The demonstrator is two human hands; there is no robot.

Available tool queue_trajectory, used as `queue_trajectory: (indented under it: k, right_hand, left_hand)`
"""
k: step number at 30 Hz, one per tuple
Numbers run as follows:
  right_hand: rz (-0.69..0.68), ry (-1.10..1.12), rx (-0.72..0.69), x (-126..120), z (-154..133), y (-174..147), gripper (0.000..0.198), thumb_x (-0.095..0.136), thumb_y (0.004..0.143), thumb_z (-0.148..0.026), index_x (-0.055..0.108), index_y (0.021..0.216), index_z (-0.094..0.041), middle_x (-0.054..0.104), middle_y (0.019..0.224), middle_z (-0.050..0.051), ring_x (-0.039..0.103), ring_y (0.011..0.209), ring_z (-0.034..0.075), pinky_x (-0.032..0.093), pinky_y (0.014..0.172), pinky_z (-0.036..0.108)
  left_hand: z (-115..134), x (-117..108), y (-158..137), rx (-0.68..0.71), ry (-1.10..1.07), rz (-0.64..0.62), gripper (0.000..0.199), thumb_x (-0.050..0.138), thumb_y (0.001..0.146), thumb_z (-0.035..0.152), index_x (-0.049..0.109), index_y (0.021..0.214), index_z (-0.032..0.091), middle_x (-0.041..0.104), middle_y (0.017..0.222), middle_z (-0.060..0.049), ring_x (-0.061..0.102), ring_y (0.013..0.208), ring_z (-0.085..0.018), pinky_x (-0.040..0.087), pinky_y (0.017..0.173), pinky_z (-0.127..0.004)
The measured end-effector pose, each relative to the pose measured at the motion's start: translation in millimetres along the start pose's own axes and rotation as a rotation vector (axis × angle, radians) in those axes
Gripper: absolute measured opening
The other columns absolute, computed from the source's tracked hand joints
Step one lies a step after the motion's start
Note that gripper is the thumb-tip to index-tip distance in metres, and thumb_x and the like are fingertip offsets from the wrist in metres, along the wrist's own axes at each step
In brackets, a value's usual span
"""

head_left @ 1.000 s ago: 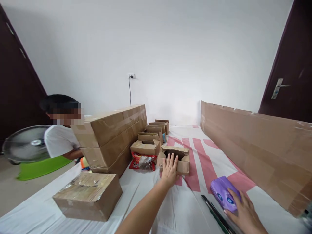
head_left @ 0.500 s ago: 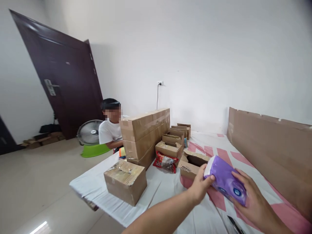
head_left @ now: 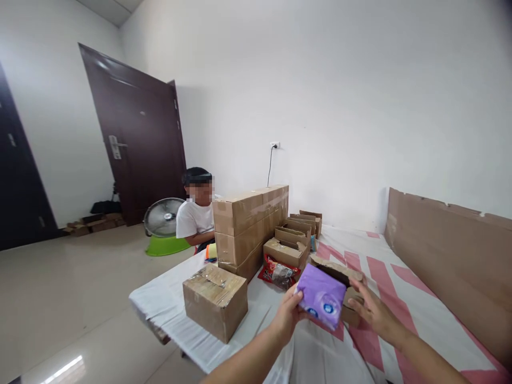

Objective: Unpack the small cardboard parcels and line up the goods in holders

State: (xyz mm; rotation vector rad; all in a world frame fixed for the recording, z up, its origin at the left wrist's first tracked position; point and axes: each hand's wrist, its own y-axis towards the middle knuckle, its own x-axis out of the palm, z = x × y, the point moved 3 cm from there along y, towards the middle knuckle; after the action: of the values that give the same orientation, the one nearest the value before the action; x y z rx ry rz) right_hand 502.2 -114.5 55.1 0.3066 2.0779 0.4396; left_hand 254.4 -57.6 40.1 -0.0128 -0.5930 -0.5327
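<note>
My left hand [head_left: 289, 314] grips a purple pack of tissues [head_left: 321, 295] by its left end, tilted in front of an open cardboard box [head_left: 336, 266]. The pack covers much of that box. My right hand [head_left: 370, 306] is off the pack, its fingers apart at the right side of the box; whether they touch the cardboard I cannot tell. Left of the pack lies a red and clear food packet [head_left: 278, 272], in front of another open cardboard box [head_left: 285, 252].
More open boxes [head_left: 312, 216] line up behind, beside a wall of taped cartons [head_left: 252, 226]. A closed carton [head_left: 216, 301] stands at the table's left edge. A person in a white shirt [head_left: 196, 220] sits behind the carton wall. A cardboard panel [head_left: 448, 245] borders the right side.
My right hand has let go of the tissue pack and opened. The left hand has carried the pack to the left, in front of the open box. The camera view has turned slightly left.
</note>
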Motion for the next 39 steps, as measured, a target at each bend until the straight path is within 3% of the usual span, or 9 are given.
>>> queue_trajectory:
  k: [5, 11, 15, 23, 28, 31, 33, 37, 39]
  right_hand:
    - [0.044, -0.42, -0.058, 26, 22, -17, 0.051, 0.053, 0.078, -0.018, 0.054, 0.129, -0.019, 0.057, 0.133, 0.014, 0.053, 0.121, 0.033, 0.044, 0.096, 0.05]
    - [0.13, -0.377, -0.04, 17, 4, -10, 0.038, 0.047, 0.07, -0.002, 0.065, 0.099, -0.018, 0.065, 0.101, 0.011, 0.058, 0.098, 0.028, 0.048, 0.083, 0.04]
    - [0.103, -0.333, -0.108, 24, -34, -4, 0.046, 0.04, 0.064, 0.004, 0.064, 0.094, -0.019, 0.065, 0.099, 0.008, 0.059, 0.097, 0.024, 0.048, 0.086, 0.036]
    - [0.04, -0.086, -0.112, 91, -109, 8, 0.053, 0.047, 0.063, 0.002, 0.064, 0.106, -0.024, 0.066, 0.105, 0.007, 0.059, 0.105, 0.027, 0.049, 0.093, 0.041]
    - [0.005, -0.021, -0.148, 111, -120, 16, 0.06, 0.063, 0.078, -0.03, 0.047, 0.135, -0.022, 0.051, 0.139, 0.012, 0.043, 0.132, 0.035, 0.039, 0.108, 0.053]
    - [0.015, 0.07, -0.23, 117, -111, 2, 0.083, 0.064, 0.08, -0.05, 0.024, 0.148, -0.025, 0.027, 0.157, 0.012, 0.021, 0.144, 0.038, 0.03, 0.113, 0.058]
    - [0.112, 0.083, -0.201, 127, -89, -17, 0.083, 0.06, 0.083, -0.052, 0.016, 0.15, -0.03, 0.025, 0.158, 0.01, 0.019, 0.145, 0.038, 0.03, 0.112, 0.061]
    - [0.291, 0.117, -0.035, 165, -24, -66, 0.06, 0.045, 0.09, -0.051, 0.023, 0.145, -0.039, 0.06, 0.13, 0.009, 0.062, 0.113, 0.035, 0.058, 0.083, 0.052]
    - [0.344, 0.131, -0.012, 181, -1, -86, 0.051, 0.045, 0.088, -0.051, 0.037, 0.138, -0.042, 0.07, 0.109, 0.007, 0.07, 0.094, 0.035, 0.062, 0.071, 0.049]
  left_hand:
    - [-32, -61, -64, -0.096, -0.003, 0.117, 0.055, 0.078, 0.065, 0.053, 0.066, 0.105, 0.018, 0.062, 0.072, 0.0, 0.061, 0.061, -0.016, 0.051, 0.056, -0.027]
    - [-64, -122, -107, -0.125, -0.06, 0.193, 0.065, 0.082, 0.061, 0.048, 0.063, 0.119, 0.025, 0.067, 0.108, -0.007, 0.066, 0.093, -0.027, 0.05, 0.081, -0.037]
    - [-67, -129, -109, -0.064, -0.058, 0.147, 0.066, 0.081, 0.061, 0.049, 0.063, 0.121, 0.026, 0.063, 0.124, -0.01, 0.054, 0.121, -0.035, 0.038, 0.103, -0.045]
    - [-69, -129, -102, 0.002, -0.029, 0.152, 0.064, 0.08, 0.06, 0.053, 0.065, 0.117, 0.027, 0.064, 0.124, -0.008, 0.045, 0.131, -0.035, 0.03, 0.112, -0.045]
    - [-81, -137, -97, -0.012, -0.142, 0.249, 0.067, 0.082, 0.059, 0.052, 0.063, 0.118, 0.029, 0.063, 0.126, -0.007, 0.057, 0.117, -0.032, 0.042, 0.101, -0.044]
    - [-85, -147, -98, -0.047, -0.178, 0.335, 0.067, 0.085, 0.058, 0.045, 0.061, 0.119, 0.032, 0.062, 0.124, -0.004, 0.064, 0.103, -0.029, 0.049, 0.089, -0.041]
    - [-82, -153, -99, -0.068, -0.181, 0.382, 0.067, 0.086, 0.057, 0.042, 0.06, 0.118, 0.033, 0.064, 0.121, -0.003, 0.066, 0.095, -0.026, 0.051, 0.082, -0.037]
    - [-50, -161, -88, 0.031, -0.142, 0.394, 0.07, 0.083, 0.059, 0.042, 0.056, 0.123, 0.035, 0.061, 0.128, -0.001, 0.064, 0.105, -0.025, 0.051, 0.085, -0.035]
    - [-31, -166, -77, 0.095, -0.017, 0.412, 0.067, 0.075, 0.068, 0.044, 0.052, 0.129, 0.032, 0.057, 0.134, -0.004, 0.059, 0.115, -0.028, 0.049, 0.094, -0.038]
